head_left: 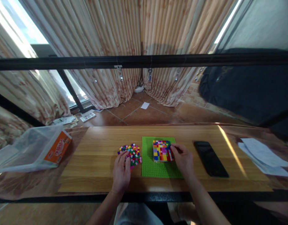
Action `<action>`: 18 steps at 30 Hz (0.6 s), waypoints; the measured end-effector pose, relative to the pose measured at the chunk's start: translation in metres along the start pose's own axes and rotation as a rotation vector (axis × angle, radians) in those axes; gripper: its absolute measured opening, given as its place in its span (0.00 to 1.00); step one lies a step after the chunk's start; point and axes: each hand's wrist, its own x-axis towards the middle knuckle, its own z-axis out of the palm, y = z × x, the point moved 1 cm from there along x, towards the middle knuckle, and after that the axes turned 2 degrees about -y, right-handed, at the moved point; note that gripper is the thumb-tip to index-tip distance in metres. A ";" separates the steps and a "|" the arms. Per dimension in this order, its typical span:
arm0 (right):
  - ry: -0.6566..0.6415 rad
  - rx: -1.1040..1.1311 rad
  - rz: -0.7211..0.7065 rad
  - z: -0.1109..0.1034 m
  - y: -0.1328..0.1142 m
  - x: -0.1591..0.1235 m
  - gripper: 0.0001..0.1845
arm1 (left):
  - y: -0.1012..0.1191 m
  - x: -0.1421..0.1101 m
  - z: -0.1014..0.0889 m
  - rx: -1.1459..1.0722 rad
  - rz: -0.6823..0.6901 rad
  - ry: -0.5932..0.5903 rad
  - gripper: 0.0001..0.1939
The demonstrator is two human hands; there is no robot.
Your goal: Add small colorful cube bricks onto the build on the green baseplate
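A green studded baseplate (147, 168) lies on the wooden board. On it stands a low, boxy build of small multicoloured building bricks (161, 151). My right hand (184, 159) is at the build's upper right corner, thumb and fingers pinched together against it. Whatever is between those fingertips is too small to make out. Left of the baseplate is a loose pile of tiny coloured bricks (134, 153). My left hand (121, 170) rests at the pile's left side, fingers stretched out over its edge and thumb apart.
A black phone (210, 158) lies right of the baseplate. Sheets of paper (265, 154) are at the far right. A clear plastic box (38, 140) with an orange label stands at the left. A dark metal bar (144, 61) crosses beyond the board, before curtains.
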 end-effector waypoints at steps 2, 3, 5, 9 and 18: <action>0.003 0.060 0.056 0.002 0.001 0.002 0.18 | 0.000 0.000 0.000 0.000 -0.002 0.003 0.15; 0.000 0.084 0.077 0.003 0.001 0.003 0.18 | 0.000 0.000 0.000 0.000 -0.005 0.003 0.15; -0.005 0.120 0.115 0.004 0.002 0.006 0.18 | 0.000 0.000 0.000 -0.004 -0.010 0.003 0.14; -0.001 0.161 0.164 0.007 0.002 0.010 0.18 | 0.001 0.000 0.000 -0.009 -0.011 0.003 0.15; -0.006 0.269 0.222 0.009 0.003 0.013 0.18 | 0.003 0.000 -0.002 -0.017 -0.034 -0.013 0.15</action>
